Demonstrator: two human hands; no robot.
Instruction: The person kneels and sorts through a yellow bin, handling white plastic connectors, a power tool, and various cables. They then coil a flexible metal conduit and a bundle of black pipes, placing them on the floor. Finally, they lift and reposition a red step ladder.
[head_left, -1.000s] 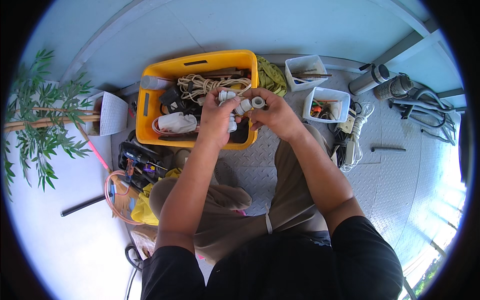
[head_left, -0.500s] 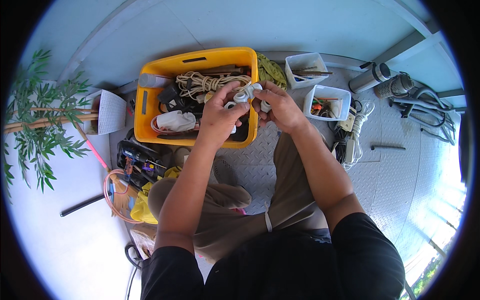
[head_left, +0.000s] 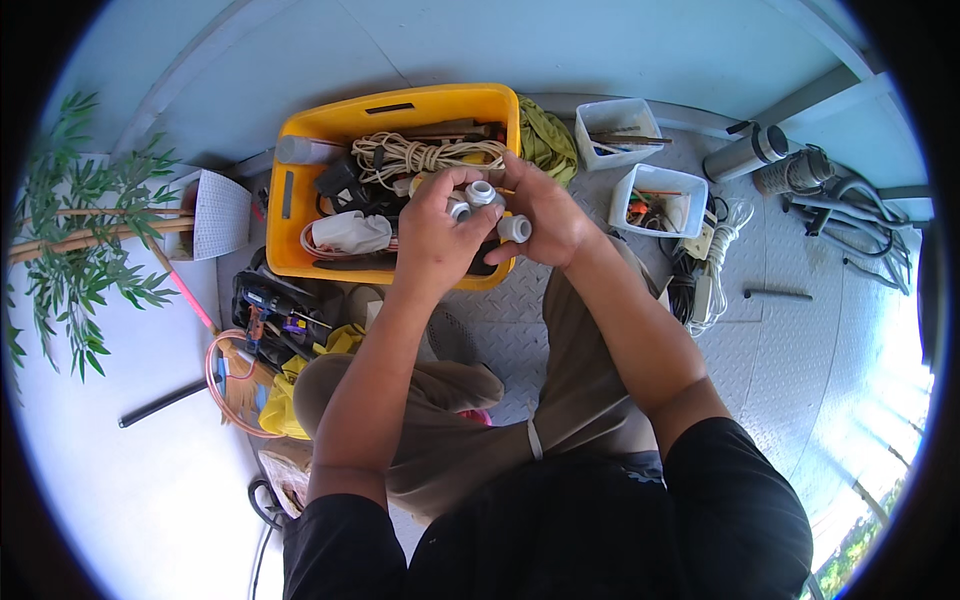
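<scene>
Grey-white plastic pipe fittings are gathered between my hands, over the front right of a yellow crate. My left hand is closed on two of them, one pipe fitting upright with its round opening showing and another beside the thumb. My right hand curls round a further pipe fitting, whose open end faces me. Its fingers reach toward the left hand's fittings; their tips are partly hidden. Inside the crate lie a coil of beige cord, a white cloth-like bundle and dark tools.
Two white bins with small items stand right of the crate. Beyond are tangled cables, a metal flask and grey hoses. On the left are a tool bag, a leafy plant and a black rod.
My right hand has turned and its fingers have opened out somewhat. The fitting in it sits lower, its round end now toward me. The left hand's fittings are more upright.
</scene>
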